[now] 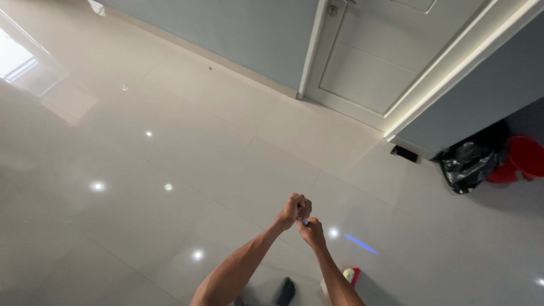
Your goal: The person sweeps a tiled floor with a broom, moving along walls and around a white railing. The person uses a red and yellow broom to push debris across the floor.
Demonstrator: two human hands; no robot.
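Note:
Both my arms reach forward over a glossy pale tiled floor [187, 164]. My left hand [294, 208] is closed into a fist just above my right hand [312, 229], and the two touch. Both seem to grip one thin handle or pole [305, 222], of which only a small pale bit shows between the fists. Below my right forearm a red and yellow-white object [351, 276] lies near the floor. It is partly hidden by the arm.
A white panelled door [374, 62] stands shut in a grey-blue wall [226, 28] ahead. At the right, a black rubbish bag [467, 164] and a red bucket [524, 158] sit by the wall. A small dark object [404, 153] lies at the skirting. A dark foot [285, 292] shows below.

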